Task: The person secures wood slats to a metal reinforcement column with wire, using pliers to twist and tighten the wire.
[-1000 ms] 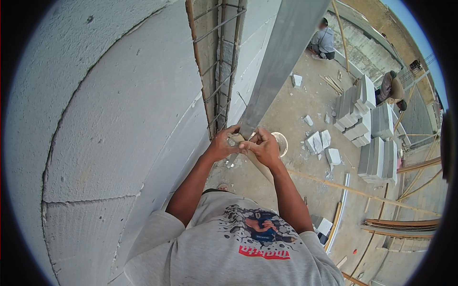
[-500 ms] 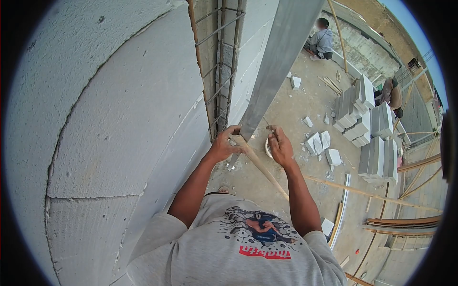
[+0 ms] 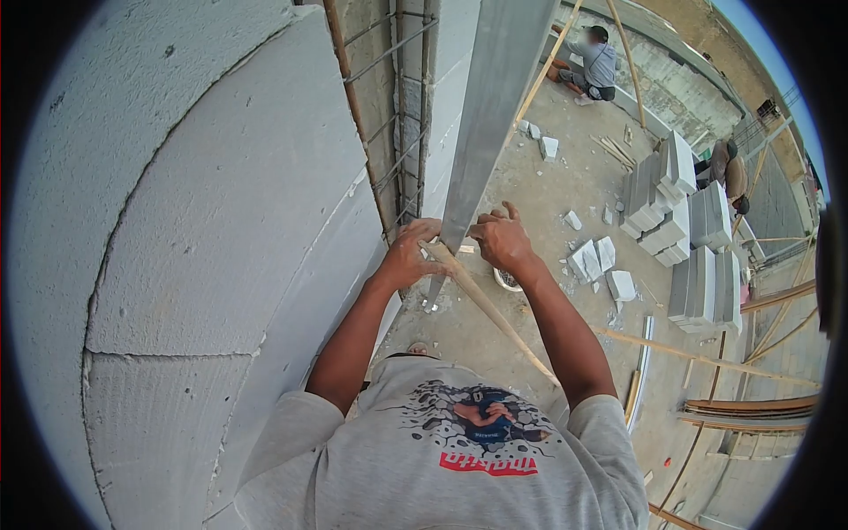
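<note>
Past the grey shirt (image 3: 380,477) of the person, the left hand (image 3: 412,254) is bent around the upper end of a wooden stick (image 3: 499,318), which slopes down toward the right arm, and its thumb and fingers are close to the long metal bar (image 3: 495,106). The right hand (image 3: 503,240) is half curled, with one finger raised, just beside the other edge of this bar, and I cannot tell if it grips something thin. Beyond it, a bucket (image 3: 506,284) shows partly on the floor (image 3: 539,199), and farther are stacked white blocks (image 3: 689,216) and a seated person (image 3: 601,66).
</note>
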Available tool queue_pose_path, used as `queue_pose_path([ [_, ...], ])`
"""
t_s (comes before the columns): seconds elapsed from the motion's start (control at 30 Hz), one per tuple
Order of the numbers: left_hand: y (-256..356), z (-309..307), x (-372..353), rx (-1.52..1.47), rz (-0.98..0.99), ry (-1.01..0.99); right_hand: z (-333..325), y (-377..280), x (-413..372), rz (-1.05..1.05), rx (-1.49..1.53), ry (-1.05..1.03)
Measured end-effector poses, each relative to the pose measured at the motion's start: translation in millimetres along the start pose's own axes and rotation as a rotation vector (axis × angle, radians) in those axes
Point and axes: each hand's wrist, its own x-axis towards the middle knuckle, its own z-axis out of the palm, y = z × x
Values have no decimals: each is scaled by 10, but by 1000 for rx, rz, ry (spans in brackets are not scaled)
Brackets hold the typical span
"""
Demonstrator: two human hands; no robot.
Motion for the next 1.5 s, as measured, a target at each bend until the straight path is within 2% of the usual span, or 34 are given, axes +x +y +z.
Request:
queue_pose_path([
  [0.03,-14,16,-14,4,0,-1,28,-12,62,-90,-43,10],
  [0.07,-21,36,-41,-83,-111,-1,47,-13,114,-180,-85,19],
  [0.1,34,12,-34,-170,-222,0,64,3,156,-182,-81,20],
  [0.13,70,-22,-7,-167,-225,-1,83,17,197,-210,-89,41],
  [0.2,156,-121,59,-277,-282,-155,104,18,255,-237,-90,62],
  [0.3,213,-164,75,-194,-304,-167,73,-6,269,-178,59,-51],
  [0.37,214,-146,66,-175,-297,-158,31,-37,203,-221,75,254],
  [0.4,218,-156,69,-155,-290,-145,17,-35,182,-223,78,256],
  [0.5,257,-175,80,-135,-343,-162,24,12,98,-137,103,253],
  [0.63,263,-186,102,-73,-444,-259,33,-20,17,32,300,215],
  [0.7,129,-68,27,-79,-351,-126,10,-109,-87,93,371,216],
  [0.77,155,-78,47,-80,-366,-139,-23,-229,-224,148,569,276],
  [0.83,221,-125,88,-83,-383,-150,-31,-430,-382,181,611,338],
  [0.87,258,-170,138,-129,-457,-237,-37,-518,-461,211,648,401],
  [0.9,280,-195,158,-176,-532,-326,-40,-581,-546,220,621,299],
  [1.0,69,-71,69,-206,-546,-276,10,-816,-703,168,539,415],
  [1.03,-11,-21,33,-204,-546,-279,59,-816,-736,180,585,308],
  [1.07,-89,29,-8,-259,-554,-266,103,-830,-760,182,588,309],
  [1.13,6,-13,44,-313,-559,-253,138,-865,-778,171,531,385],
  [1.17,51,-35,75,-436,-626,-312,134,-884,-786,172,532,385],
  [1.2,151,-75,115,-560,-694,-372,89,-928,-797,196,496,328],
  [1.33,310,-91,174,-644,-699,-352,127,-1016,-779,251,445,243],
  [1.5,356,-57,128,-759,-734,-263,409,-1106,-697,260,292,377],
])
